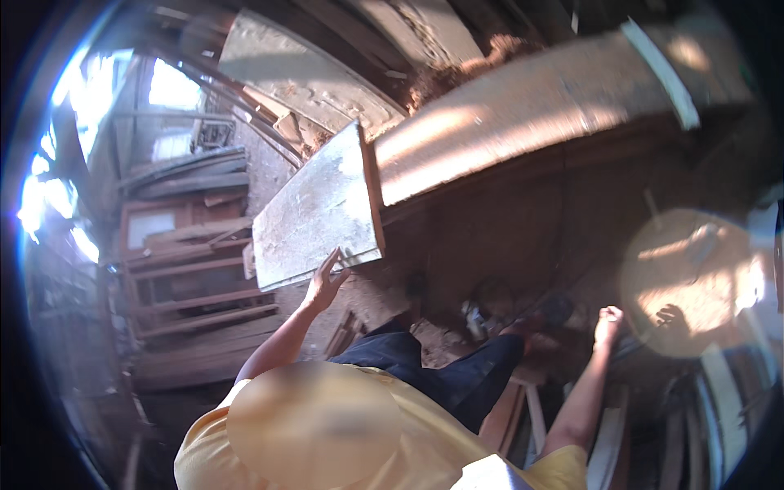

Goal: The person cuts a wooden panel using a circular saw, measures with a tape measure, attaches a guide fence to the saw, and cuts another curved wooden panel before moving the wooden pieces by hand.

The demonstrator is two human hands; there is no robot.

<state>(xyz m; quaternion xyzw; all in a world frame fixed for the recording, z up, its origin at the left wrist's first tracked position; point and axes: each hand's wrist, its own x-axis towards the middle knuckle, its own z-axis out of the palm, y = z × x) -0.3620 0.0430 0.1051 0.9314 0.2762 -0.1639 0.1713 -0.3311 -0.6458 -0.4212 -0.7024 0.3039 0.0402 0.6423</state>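
My left hand is at the lower edge of a pale, worn board, with its fingers stretched out and apart. The fingertips overlap the board's edge, and I cannot tell whether they press on it. This board meets the left end of a long wooden plank, which runs off to the upper right. Out to the right, my right hand is closed in a fist, apart from the plank. Whatever it holds, if anything, is too small to make out. A round, light wooden top lies to the right of that fist.
Stacked timber and wooden frames fill the left side. A pale strip lies across the plank's far end. Brown shavings are heaped behind the plank. Several upright boards stand at the lower right.
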